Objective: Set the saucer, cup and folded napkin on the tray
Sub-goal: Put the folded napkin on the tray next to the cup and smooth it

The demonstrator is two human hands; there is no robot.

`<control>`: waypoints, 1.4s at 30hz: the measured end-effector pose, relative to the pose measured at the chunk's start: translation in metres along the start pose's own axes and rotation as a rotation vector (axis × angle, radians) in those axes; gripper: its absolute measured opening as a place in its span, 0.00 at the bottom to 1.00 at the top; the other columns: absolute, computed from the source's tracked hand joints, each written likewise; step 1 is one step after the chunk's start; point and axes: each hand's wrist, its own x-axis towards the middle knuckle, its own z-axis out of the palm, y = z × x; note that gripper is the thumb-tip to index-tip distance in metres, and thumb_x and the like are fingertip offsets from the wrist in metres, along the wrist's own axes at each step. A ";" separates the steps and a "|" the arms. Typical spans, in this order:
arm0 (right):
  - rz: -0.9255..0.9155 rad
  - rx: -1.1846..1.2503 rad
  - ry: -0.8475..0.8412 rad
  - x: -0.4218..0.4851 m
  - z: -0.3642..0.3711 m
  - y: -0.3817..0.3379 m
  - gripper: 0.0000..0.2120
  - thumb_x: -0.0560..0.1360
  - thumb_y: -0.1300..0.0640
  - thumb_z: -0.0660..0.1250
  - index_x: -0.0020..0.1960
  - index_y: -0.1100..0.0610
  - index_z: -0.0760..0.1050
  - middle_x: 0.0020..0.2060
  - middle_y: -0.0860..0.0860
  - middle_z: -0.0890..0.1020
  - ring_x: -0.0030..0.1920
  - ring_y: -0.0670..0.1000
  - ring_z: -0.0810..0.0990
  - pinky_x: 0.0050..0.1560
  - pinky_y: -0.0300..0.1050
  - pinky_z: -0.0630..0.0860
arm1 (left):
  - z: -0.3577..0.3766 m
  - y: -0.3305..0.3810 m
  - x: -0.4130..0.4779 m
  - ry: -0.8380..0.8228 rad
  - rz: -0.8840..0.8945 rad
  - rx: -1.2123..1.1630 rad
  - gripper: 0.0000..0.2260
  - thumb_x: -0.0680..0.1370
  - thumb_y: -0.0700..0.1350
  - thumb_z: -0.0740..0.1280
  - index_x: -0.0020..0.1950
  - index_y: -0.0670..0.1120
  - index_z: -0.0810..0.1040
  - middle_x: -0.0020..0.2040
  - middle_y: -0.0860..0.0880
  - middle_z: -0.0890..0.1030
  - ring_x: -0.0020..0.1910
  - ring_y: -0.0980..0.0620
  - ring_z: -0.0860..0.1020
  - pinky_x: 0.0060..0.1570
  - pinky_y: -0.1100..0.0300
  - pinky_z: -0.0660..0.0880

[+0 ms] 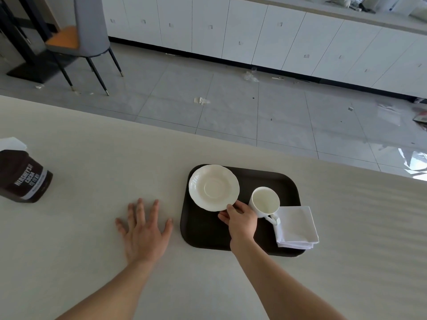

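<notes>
A dark brown tray [196, 234] was seen lying on the pale worktop [92, 139], towards its far edge and right of the middle. The white saucer [213, 187], scalloped at the rim, was found over the tray's far left corner, its rim reaching slightly past the tray's far and left edges. It was held by the right hand [241, 221], with the thumb laid on top of the near rim and the fingers curled beneath it; whether the saucer rested fully on the tray or was raised a little could not be told. The white cup [264, 202] was seen standing upright and empty on the tray, just to the right of the saucer and beside the right hand, with its handle turned towards the near right. The handle was seen against the far left corner of the folded white napkin [297, 225], which was laid at the tray's near right corner and jutted out past its right edge. The left hand [144, 232] was laid palm down on the worktop just left of the tray, fingers spread wide and nothing held. A brown cocoa container [23, 176] was seen well apart, at the left edge of the worktop. Beyond the far edge, a grey tiled floor [231, 107], white cabinets [254, 31] and a grey chair [90, 26] were visible.
</notes>
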 end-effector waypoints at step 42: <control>-0.472 -0.967 0.099 -0.013 -0.140 -0.053 0.16 0.78 0.47 0.67 0.62 0.55 0.78 0.33 0.42 0.79 0.35 0.41 0.76 0.34 0.40 0.69 | 0.009 -0.004 0.003 0.025 0.002 0.001 0.32 0.73 0.67 0.51 0.74 0.56 0.64 0.76 0.43 0.61 0.76 0.41 0.54 0.70 0.34 0.50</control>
